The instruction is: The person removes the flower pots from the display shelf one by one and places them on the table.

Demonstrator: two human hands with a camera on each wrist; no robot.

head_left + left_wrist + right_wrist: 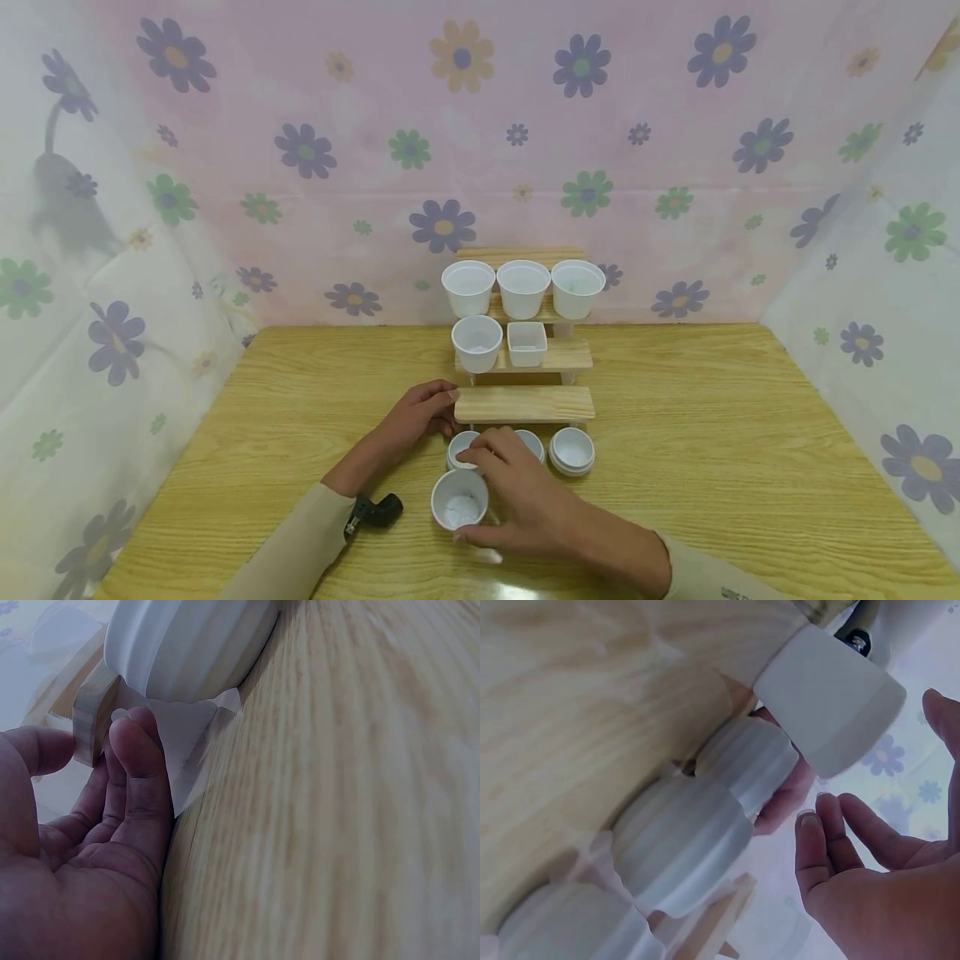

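Observation:
At the left end of the wooden tiered stand's lowest step (525, 404), my left hand (416, 417) grips the board's edge. In the left wrist view its thumb (56, 750) lies on one side of the wood and the fingers on the other. My right hand (532, 500) hovers with fingers and thumb spread around a smooth white cup (459, 500), which stands on the table. The right wrist view shows a gap between those fingers and the cup. Behind it are ribbed white pots: one on the left (461, 450), one partly hidden (532, 444) and one on the right (572, 452).
Higher on the stand sit three round white cups (523, 290), and below them a round cup (477, 343) and a square cup (527, 344). A black wrist device (378, 510) is on the left sleeve. Flowered cloth (517, 167) encloses the wooden table (712, 467).

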